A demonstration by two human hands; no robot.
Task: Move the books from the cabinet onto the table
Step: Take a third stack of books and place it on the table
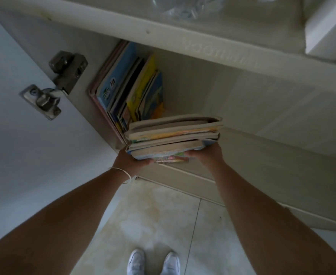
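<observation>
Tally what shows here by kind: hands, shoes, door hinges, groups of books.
Hands: 2, left hand and right hand
Shoes: 2
Door hinges: 1
Book groups: 2, held stack and leaning books
Total: 7

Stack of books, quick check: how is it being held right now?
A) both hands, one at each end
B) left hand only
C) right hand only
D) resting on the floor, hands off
A: the left hand and right hand each grip an end of the stack of books, lifted clear of the floor.
</observation>
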